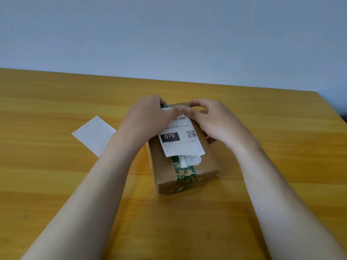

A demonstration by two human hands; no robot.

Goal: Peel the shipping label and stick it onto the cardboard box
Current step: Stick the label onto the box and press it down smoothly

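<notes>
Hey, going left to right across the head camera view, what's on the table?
White backing sheet → left hand → shipping label on the cardboard box → right hand.

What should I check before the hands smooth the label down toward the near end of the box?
1. Shipping label lying on top face of cardboard box: ok.
2. Backing sheet removed, lying on table left of box: ok.
3. Left hand and right hand both pressing the label's far end: ok.
4. Label square to box edges: not ok, slightly skewed.
5. Near end stuck flat: cannot tell.
6. Clean surface under label: not ok, torn old label and green tape show at the near edge.
</notes>
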